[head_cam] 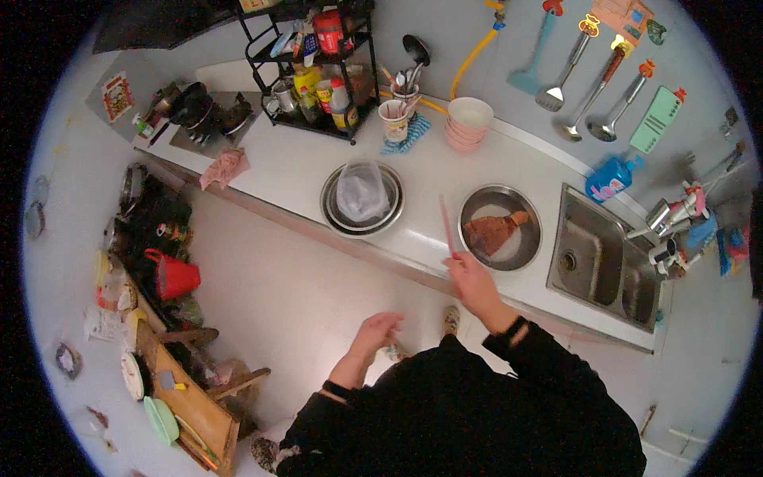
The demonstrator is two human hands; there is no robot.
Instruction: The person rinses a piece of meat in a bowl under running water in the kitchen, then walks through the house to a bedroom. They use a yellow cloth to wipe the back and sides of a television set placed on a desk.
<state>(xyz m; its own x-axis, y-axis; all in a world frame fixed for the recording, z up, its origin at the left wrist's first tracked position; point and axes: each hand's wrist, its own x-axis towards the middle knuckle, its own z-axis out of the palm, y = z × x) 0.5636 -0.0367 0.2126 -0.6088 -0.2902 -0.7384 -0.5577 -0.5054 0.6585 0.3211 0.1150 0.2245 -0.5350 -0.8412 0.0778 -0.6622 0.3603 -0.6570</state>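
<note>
My right hand (474, 286) grips a long, slim pink utensil (446, 223) at the front edge of the white countertop (429, 173). Its exact kind is not clear; the far end points toward the wall. Just right of it sits a round stainless steel basin (532, 247) with a reddish-brown chunk of what looks like meat (490, 234) inside. My left hand (377, 333) hangs in front of the counter, above the floor, holding nothing, with its fingers loosely bent. Left of the utensil, a clear plastic bag (360, 194) lies in nested metal bowls (329, 223).
A steel double sink (587, 253) is at the right, beside a blue pump bottle (609, 177). Stacked pink bowls (468, 128), a cup of utensils (394, 122) and a black rack (310, 122) line the back. Behind a pink cloth (225, 167) is a stove (208, 119).
</note>
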